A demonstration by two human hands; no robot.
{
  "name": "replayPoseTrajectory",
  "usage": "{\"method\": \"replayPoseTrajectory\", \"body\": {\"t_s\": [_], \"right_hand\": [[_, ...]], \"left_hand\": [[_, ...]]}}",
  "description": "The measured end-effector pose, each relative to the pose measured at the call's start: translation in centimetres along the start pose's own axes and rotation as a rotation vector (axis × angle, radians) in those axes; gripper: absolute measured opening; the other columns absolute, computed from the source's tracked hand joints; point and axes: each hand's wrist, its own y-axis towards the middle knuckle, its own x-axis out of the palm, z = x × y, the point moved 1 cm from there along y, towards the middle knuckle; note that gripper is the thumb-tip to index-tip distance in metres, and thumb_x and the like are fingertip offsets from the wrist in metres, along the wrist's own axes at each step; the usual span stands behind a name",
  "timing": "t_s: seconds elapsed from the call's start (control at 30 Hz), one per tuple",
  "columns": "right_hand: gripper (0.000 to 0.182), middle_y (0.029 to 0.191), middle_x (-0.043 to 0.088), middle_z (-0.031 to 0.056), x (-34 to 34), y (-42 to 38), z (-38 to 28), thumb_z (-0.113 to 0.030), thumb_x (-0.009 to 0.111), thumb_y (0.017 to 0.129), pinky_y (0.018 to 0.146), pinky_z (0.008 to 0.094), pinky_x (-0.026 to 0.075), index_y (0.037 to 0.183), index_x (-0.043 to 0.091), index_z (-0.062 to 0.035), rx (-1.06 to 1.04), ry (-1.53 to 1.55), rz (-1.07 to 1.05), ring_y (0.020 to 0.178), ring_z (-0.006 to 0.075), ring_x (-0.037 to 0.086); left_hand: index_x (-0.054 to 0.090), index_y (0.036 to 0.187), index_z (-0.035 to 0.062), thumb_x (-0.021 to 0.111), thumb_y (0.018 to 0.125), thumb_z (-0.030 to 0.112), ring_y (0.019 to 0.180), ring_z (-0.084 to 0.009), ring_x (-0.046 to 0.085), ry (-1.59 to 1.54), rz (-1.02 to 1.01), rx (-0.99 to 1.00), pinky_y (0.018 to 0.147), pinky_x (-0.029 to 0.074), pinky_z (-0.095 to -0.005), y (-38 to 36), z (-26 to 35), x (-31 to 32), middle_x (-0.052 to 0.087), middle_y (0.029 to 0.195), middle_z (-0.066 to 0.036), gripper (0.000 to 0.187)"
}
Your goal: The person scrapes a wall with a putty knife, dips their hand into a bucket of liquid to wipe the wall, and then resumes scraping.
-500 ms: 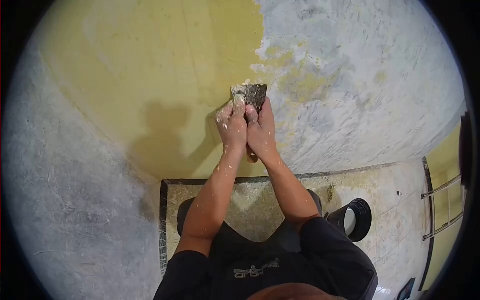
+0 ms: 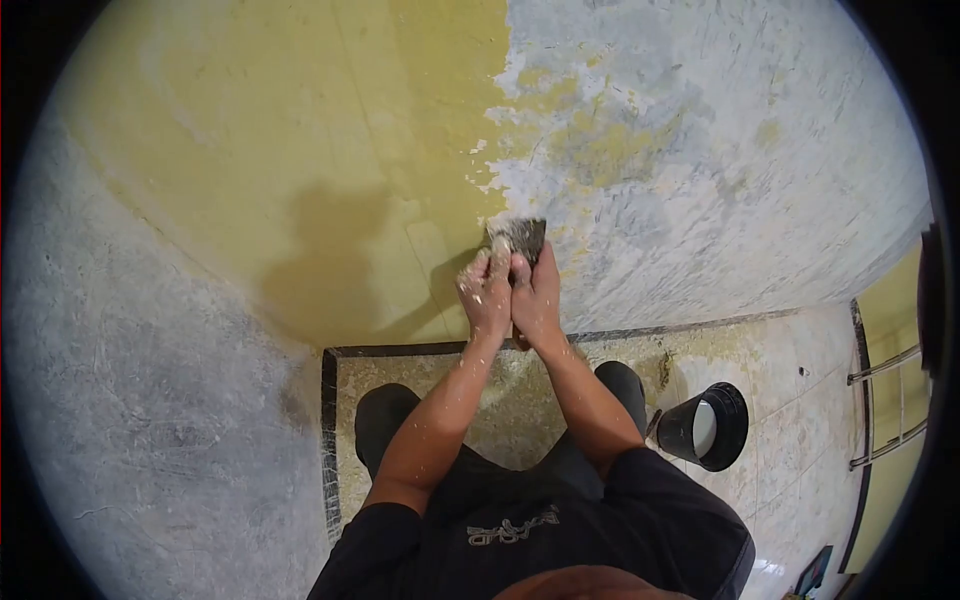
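Far left you've got a bare grey wall [image 2: 170, 410], then the yellow paint [image 2: 250, 130], and here's your left hand [image 2: 484, 292], its grip clamped on the paint scraper [image 2: 532, 236]! Your right hand [image 2: 537, 297] clamps it too, just beside, the scraper up near the paint's ragged border; looks like a stripping stroke, so the next move calls for even pressure there; rightward, the stripped wall [image 2: 700, 230], then a black bucket [image 2: 680, 430] below
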Motion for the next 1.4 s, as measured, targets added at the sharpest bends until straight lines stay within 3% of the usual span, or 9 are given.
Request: {"method": "replayPoseTrajectory", "body": {"t_s": [0.3,0.53,0.73,0.77,0.9,1.03,1.2,1.27,1.4], "right_hand": [[0.017,0.083,0.062,0.0263,-0.5,0.1,-1.0,-0.004,0.048,0.091,0.067,0.0439,0.047,0.106,0.045,0.0037,0.077,-0.032,-0.035,0.078,0.0443,0.062],[0.023,0.087,0.061,0.0273,-0.6,2.1,-3.0,-0.004,0.047,0.092,0.07,0.0426,0.048,0.113,0.044,0.0039,0.04,-0.061,-0.128,0.082,0.0434,0.062],[0.023,0.089,0.059,0.0288,-1.0,1.5,-1.5,-0.008,0.048,0.093,0.072,0.0432,0.047,0.112,0.043,0.0051,0.026,-0.012,-0.134,0.081,0.0459,0.058],[0.025,0.091,0.059,0.0287,-0.7,2.1,-1.9,-0.009,0.048,0.094,0.073,0.0421,0.047,0.114,0.043,0.0052,-0.01,-0.048,-0.117,0.083,0.0442,0.059],[0.024,0.092,0.058,0.0293,-0.4,1.8,-2.6,-0.008,0.049,0.093,0.073,0.0416,0.047,0.112,0.044,0.0055,-0.012,-0.054,-0.075,0.085,0.0444,0.059],[0.023,0.094,0.059,0.0225,-0.4,2.6,-3.0,-0.008,0.045,0.095,0.077,0.0373,0.046,0.114,0.044,0.005,0.003,0.018,-0.134,0.082,0.0294,0.057],[0.023,0.096,0.059,0.0206,-0.5,1.4,-1.4,-0.003,0.048,0.093,0.078,0.0351,0.046,0.114,0.046,0.0057,-0.071,-0.065,-0.098,0.082,0.0261,0.057],[0.023,0.095,0.059,0.0211,-0.6,0.9,-0.7,-0.005,0.048,0.094,0.076,0.0357,0.046,0.114,0.045,0.0058,0.101,0.15,-0.11,0.081,0.0292,0.057],[0.024,0.098,0.061,0.0199,0.2,3.9,-4.8,-0.001,0.049,0.092,0.08,0.0347,0.046,0.115,0.046,0.0046,0.035,0.01,-0.151,0.087,0.0287,0.059]], "left_hand": [[0.062,0.075,-0.0023,0.059,0.093,0.016,0.065,-0.0075,0.05,-0.316,0.053,-0.226,0.059,0.042,-0.0262,-0.6,0.9,1.2,0.059,0.068,0.001,0.026],[0.063,0.082,-0.0002,0.062,0.089,0.009,0.069,-0.0081,0.05,-0.38,0.033,-0.115,0.061,0.043,-0.0247,0.7,2.4,1.2,0.059,0.078,0.001,0.012],[0.062,0.076,-0.0026,0.059,0.093,0.019,0.066,-0.0068,0.051,-0.327,0.039,-0.148,0.059,0.043,-0.0266,-0.3,2.3,1.6,0.06,0.068,0.0,0.027],[0.063,0.081,-0.0001,0.061,0.09,0.012,0.068,-0.0062,0.049,-0.277,0.043,-0.114,0.06,0.042,-0.0246,0.3,3.0,1.5,0.058,0.076,0.002,0.015],[0.063,0.079,-0.0023,0.061,0.091,0.015,0.069,-0.0057,0.05,-0.141,-0.01,-0.127,0.06,0.043,-0.0251,-0.2,2.6,0.7,0.06,0.073,0.001,0.021],[0.065,0.08,-0.003,0.061,0.091,0.014,0.068,-0.0062,0.051,-0.163,0.024,-0.022,0.062,0.044,-0.0253,1.2,2.7,1.3,0.061,0.071,0.001,0.021],[0.066,0.082,-0.0028,0.061,0.092,0.017,0.069,-0.008,0.053,-0.155,-0.001,-0.057,0.062,0.045,-0.0255,0.1,1.4,1.0,0.062,0.073,-0.002,0.023],[0.066,0.083,-0.0028,0.061,0.092,0.016,0.069,-0.0084,0.053,-0.188,0.005,-0.172,0.062,0.045,-0.0259,-0.5,-0.3,1.6,0.063,0.075,-0.002,0.022],[0.065,0.081,-0.0033,0.06,0.093,0.016,0.068,-0.0071,0.05,-0.354,0.029,-0.07,0.061,0.044,-0.0257,2.3,4.7,1.4,0.06,0.071,0.0,0.023]]}}
